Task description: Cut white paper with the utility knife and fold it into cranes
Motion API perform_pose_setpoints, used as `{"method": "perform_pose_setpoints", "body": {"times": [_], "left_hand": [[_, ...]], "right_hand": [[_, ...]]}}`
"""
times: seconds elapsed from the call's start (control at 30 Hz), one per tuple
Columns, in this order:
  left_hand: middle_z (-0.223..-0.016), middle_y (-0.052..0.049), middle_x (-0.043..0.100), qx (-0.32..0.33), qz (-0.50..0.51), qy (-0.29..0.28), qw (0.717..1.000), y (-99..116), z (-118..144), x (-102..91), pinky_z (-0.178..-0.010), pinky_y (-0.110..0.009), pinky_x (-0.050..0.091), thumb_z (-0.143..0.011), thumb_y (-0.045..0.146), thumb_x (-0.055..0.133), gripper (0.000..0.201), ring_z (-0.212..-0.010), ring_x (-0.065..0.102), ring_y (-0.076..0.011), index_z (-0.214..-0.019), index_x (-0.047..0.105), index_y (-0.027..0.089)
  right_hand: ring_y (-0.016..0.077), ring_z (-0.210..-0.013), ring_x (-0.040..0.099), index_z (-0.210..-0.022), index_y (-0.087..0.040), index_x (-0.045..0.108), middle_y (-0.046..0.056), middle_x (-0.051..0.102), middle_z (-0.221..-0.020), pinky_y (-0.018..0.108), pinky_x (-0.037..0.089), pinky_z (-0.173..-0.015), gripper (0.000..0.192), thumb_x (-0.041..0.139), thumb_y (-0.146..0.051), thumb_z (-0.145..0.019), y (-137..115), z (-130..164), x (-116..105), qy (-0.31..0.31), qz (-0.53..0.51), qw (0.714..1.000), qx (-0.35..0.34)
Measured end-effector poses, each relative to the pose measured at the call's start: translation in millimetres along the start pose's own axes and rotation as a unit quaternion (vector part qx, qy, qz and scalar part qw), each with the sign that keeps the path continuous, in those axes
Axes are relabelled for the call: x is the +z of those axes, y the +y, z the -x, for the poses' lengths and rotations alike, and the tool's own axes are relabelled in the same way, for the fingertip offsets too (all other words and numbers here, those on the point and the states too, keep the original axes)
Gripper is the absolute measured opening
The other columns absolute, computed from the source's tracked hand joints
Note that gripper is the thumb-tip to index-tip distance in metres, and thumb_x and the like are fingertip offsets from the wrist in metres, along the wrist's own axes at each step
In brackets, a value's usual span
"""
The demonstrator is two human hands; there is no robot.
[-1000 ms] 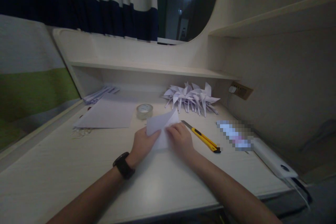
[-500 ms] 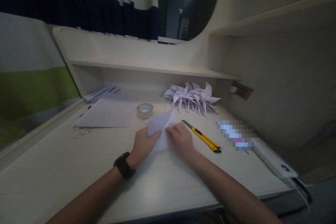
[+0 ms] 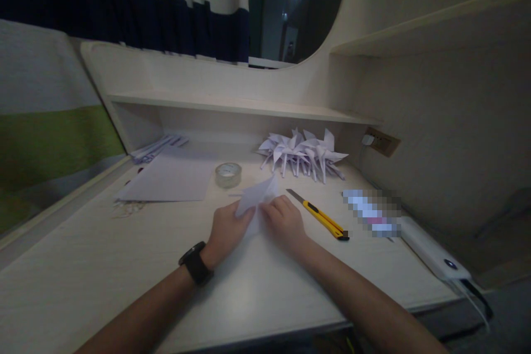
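Between my two hands is a white sheet of paper, bent up with its corner pointing away from me. My left hand, below a black wristwatch, is closed on the sheet's left side, thumb on top. My right hand pinches the paper near its middle; its fingertips are partly hidden. A clear tape roll lies just beyond my left hand. To the right of my right hand rests a yellow utility knife with its blade out. Several white paper pinwheels are heaped at the back.
White sheets lie at the left, with rolled paper sticks behind them and small pale bits at their front edge. A blurred-out phone-like object and a white power strip line the right side. A low shelf overhangs the back.
The left flap of the paper has folded further inward and looks narrower. Both hands stay in nearly the same place, still holding the sheet.
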State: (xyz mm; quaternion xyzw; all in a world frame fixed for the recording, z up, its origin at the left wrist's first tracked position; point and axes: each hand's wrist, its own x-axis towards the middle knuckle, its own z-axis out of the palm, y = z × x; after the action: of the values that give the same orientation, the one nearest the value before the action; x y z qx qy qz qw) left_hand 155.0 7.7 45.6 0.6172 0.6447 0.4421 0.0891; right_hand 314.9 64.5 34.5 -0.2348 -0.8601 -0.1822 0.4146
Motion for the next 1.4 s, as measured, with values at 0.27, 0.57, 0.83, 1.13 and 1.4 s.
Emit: {"method": "perform_pose_setpoints", "body": {"times": [0.27,0.57,0.83,1.13,1.4], "left_hand": [[-0.088,-0.003,0.074,0.068,-0.021,-0.007,0.997,4.2,5.6,-1.3,-0.071,-0.024,0.048,-0.088,0.034,0.048,0.029,-0.075,0.068,-0.0193,-0.096,0.072,0.019],[-0.088,-0.005,0.074,0.054,-0.043,-0.003,0.998,6.9,5.0,-1.0,-0.071,-0.025,0.048,-0.086,0.033,0.052,0.027,-0.077,0.069,-0.0209,-0.096,0.072,0.017],[-0.089,-0.004,0.074,0.075,-0.019,-0.001,0.997,6.1,8.1,0.0,-0.07,-0.024,0.048,-0.089,0.032,0.049,0.028,-0.077,0.068,-0.0193,-0.101,0.071,0.02],[-0.08,-0.004,0.074,0.053,-0.007,-0.006,0.999,11.2,6.7,0.8,-0.067,-0.026,0.047,-0.087,0.034,0.051,0.027,-0.07,0.066,-0.0194,-0.087,0.073,0.018],[-0.084,-0.004,0.074,-0.03,0.1,-0.033,0.994,6.4,-1.6,1.9,-0.064,-0.027,0.048,-0.081,0.034,0.055,0.027,-0.074,0.066,-0.0211,-0.092,0.072,0.015]], "right_hand": [[0.0181,-0.071,0.048,-0.079,-0.016,0.063,0.005,0.054,-0.071,0.029,0.039,-0.064,0.015,0.05,-0.015,-0.087,-4.4,2.8,4.7,0.007,-0.081,0.994,0.076],[0.0185,-0.068,0.047,-0.076,-0.016,0.063,0.006,0.054,-0.067,0.031,0.037,-0.06,0.019,0.049,-0.012,-0.088,1.9,3.5,1.1,-0.004,0.015,0.999,-0.041],[0.0152,-0.066,0.052,-0.077,-0.017,0.062,0.003,0.056,-0.068,0.026,0.041,-0.059,0.013,0.052,-0.015,-0.087,-6.4,2.3,5.9,0.018,-0.126,0.979,0.16],[0.0185,-0.069,0.05,-0.079,-0.017,0.063,0.006,0.057,-0.069,0.03,0.039,-0.061,0.018,0.049,-0.015,-0.089,0.4,1.0,2.7,0.005,-0.008,1.0,0.009],[0.0179,-0.072,0.052,-0.088,-0.018,0.066,0.005,0.058,-0.073,0.029,0.042,-0.065,0.013,0.053,-0.018,-0.088,0.9,0.5,7.3,0.025,-0.122,0.987,0.099]]}}
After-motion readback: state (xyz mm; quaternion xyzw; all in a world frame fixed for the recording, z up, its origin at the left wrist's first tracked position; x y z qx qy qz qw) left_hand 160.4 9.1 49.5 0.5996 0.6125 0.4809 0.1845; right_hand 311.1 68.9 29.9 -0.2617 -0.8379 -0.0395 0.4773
